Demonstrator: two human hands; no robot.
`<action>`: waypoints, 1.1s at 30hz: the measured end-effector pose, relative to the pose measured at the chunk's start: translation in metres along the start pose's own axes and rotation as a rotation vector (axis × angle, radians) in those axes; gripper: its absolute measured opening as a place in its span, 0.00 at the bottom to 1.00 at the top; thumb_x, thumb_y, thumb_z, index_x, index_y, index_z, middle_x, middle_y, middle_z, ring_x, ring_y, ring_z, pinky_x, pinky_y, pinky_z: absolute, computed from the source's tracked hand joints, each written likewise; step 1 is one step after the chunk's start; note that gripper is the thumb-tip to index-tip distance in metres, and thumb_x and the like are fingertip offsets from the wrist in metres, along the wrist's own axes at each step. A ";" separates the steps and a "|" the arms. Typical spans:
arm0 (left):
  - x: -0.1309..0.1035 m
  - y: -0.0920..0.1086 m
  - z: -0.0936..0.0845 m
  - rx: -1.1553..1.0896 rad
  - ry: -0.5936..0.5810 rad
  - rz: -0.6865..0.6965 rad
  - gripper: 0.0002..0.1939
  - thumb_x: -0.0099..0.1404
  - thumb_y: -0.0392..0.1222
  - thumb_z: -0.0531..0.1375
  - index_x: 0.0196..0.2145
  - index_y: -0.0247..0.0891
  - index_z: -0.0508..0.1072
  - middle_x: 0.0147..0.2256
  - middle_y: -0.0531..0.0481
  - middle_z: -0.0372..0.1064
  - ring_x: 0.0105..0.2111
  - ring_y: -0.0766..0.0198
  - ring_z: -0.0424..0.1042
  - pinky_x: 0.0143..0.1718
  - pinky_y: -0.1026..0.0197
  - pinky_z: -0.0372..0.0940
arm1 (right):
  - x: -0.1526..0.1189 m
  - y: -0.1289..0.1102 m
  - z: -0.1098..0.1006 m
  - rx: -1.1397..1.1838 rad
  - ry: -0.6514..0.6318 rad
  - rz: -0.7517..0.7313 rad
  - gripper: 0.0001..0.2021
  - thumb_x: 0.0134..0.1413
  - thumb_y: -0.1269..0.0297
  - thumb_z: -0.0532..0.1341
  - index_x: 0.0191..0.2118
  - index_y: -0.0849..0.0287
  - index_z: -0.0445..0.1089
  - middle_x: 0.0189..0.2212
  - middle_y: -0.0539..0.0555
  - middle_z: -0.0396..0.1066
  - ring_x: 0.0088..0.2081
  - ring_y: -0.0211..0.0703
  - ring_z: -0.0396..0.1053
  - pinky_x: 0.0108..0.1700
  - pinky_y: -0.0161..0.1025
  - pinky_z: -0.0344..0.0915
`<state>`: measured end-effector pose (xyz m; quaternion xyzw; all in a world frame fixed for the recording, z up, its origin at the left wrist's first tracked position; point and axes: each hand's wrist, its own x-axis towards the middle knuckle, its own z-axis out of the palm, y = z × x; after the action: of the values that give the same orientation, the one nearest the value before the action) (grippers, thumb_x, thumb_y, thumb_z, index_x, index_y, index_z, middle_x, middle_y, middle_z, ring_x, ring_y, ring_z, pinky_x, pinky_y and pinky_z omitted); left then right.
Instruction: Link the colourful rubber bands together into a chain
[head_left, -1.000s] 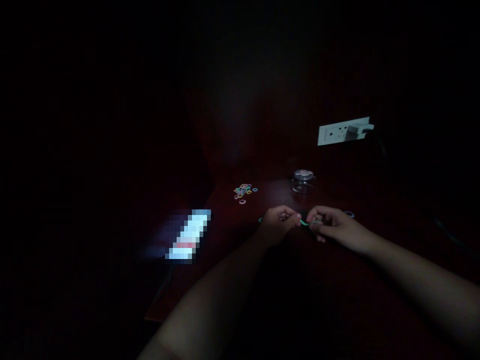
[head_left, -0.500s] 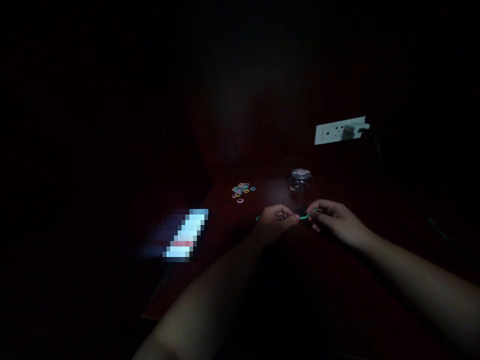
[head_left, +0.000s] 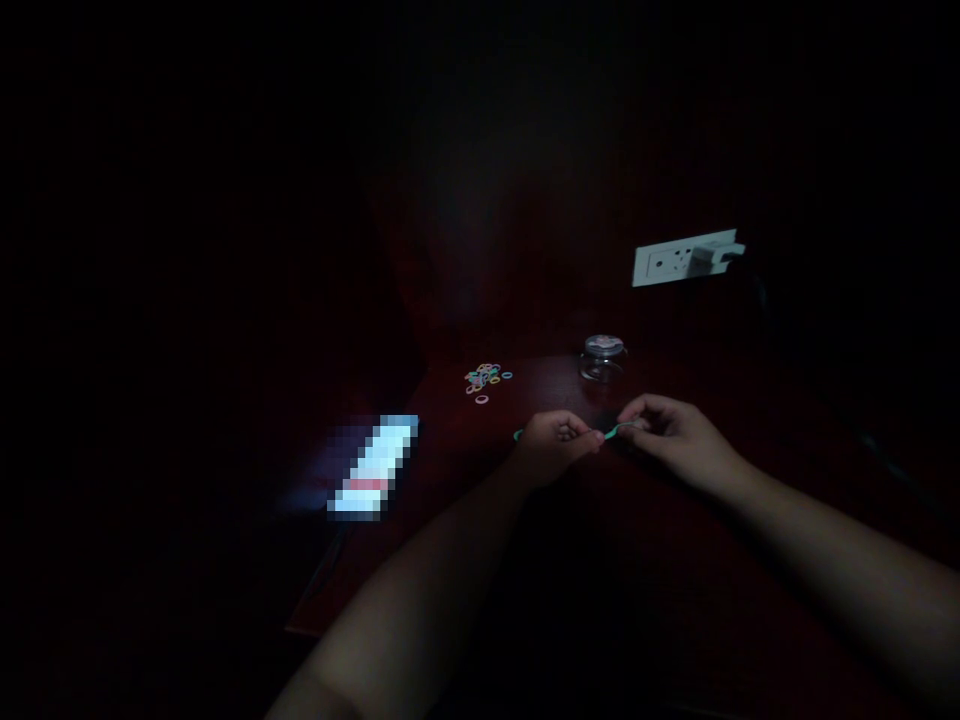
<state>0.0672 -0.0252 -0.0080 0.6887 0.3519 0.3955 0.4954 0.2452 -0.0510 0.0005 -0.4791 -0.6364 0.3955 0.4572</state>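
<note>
Between my two hands runs a thin green band, its short middle stretch showing in the gap. My left hand pinches it between thumb and fingers, and a bit of green sticks out behind that hand on its left side. My right hand pinches the other end with thumb and forefinger. Behind the hands stands a clear round jar with its lid on. Farther left lies a small pile of coloured rings, with one pink ring apart in front.
A lit phone, blurred out, lies at the left edge of the dark red table. On the wall at the right is a white socket plate with a plug in it. Much of the surroundings is dark.
The fingers of my right hand have shifted slightly, and the visible green stretch between the hands is shorter and more slanted. The view has moved a little.
</note>
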 end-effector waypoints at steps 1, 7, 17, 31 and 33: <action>0.000 0.000 0.000 -0.007 -0.001 0.000 0.15 0.50 0.48 0.62 0.23 0.31 0.68 0.23 0.49 0.69 0.22 0.72 0.63 0.23 0.68 0.55 | 0.000 0.001 0.000 0.003 -0.002 -0.005 0.11 0.42 0.59 0.62 0.29 0.59 0.62 0.17 0.45 0.57 0.18 0.30 0.53 0.19 0.31 0.50; 0.000 -0.001 0.000 0.005 0.002 0.004 0.14 0.50 0.47 0.62 0.23 0.31 0.69 0.23 0.48 0.69 0.21 0.72 0.62 0.22 0.68 0.55 | 0.000 0.003 -0.001 0.044 0.000 -0.005 0.10 0.42 0.61 0.62 0.29 0.59 0.62 0.17 0.45 0.57 0.18 0.30 0.54 0.19 0.31 0.51; 0.001 -0.004 0.000 -0.011 0.000 -0.018 0.12 0.47 0.44 0.64 0.24 0.31 0.69 0.23 0.50 0.68 0.21 0.73 0.61 0.22 0.68 0.54 | -0.001 -0.002 0.002 0.208 -0.044 -0.004 0.11 0.40 0.61 0.64 0.28 0.60 0.62 0.23 0.50 0.67 0.21 0.33 0.64 0.23 0.32 0.60; 0.001 -0.002 -0.003 -0.055 0.022 0.040 0.11 0.50 0.43 0.62 0.26 0.33 0.64 0.22 0.52 0.67 0.21 0.72 0.64 0.22 0.69 0.56 | 0.001 0.001 0.004 0.077 -0.025 -0.019 0.11 0.41 0.61 0.63 0.30 0.63 0.69 0.13 0.46 0.62 0.16 0.31 0.58 0.18 0.30 0.52; 0.002 -0.001 -0.003 -0.046 0.057 0.047 0.11 0.50 0.41 0.62 0.26 0.33 0.64 0.22 0.53 0.66 0.21 0.72 0.63 0.22 0.69 0.55 | 0.001 0.000 0.004 0.081 -0.004 -0.033 0.11 0.41 0.61 0.63 0.30 0.63 0.68 0.13 0.46 0.62 0.16 0.31 0.57 0.18 0.30 0.52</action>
<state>0.0651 -0.0222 -0.0075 0.6736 0.3404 0.4345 0.4916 0.2409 -0.0499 0.0000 -0.4488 -0.6286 0.4144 0.4814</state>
